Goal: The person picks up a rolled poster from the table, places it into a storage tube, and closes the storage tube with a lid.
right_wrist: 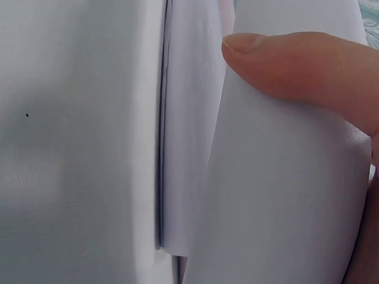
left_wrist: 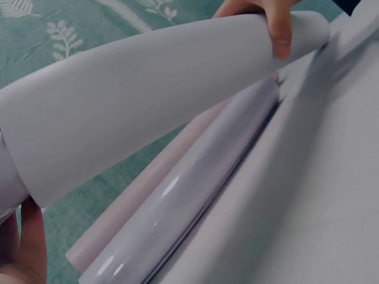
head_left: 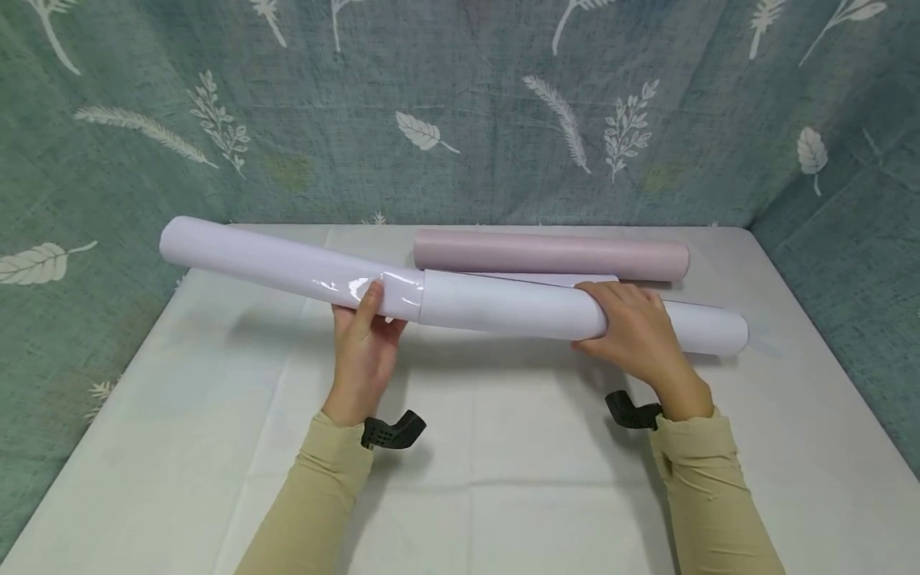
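Observation:
A long roll of glossy pale lilac sheet (head_left: 273,259) slants across the head view, its right part white and matt (head_left: 503,305). A straight seam divides the two parts. My left hand (head_left: 362,343) holds the roll from below near that seam, thumb over its near side. Farther right, my right hand (head_left: 636,331) grips the white part from above. In the right wrist view the right thumb (right_wrist: 302,65) lies across the white surface. The left end is raised above the table. Whether the white part is a separate wrapped sheet, I cannot tell.
Behind the held roll lie a pink roll (head_left: 549,254) and a glossy lilac roll (left_wrist: 195,171), side by side on the white table (head_left: 460,511). A green leaf-patterned cloth (head_left: 474,160) stands at the back and sides. Black wrist mounts (head_left: 394,431) sit at both cuffs.

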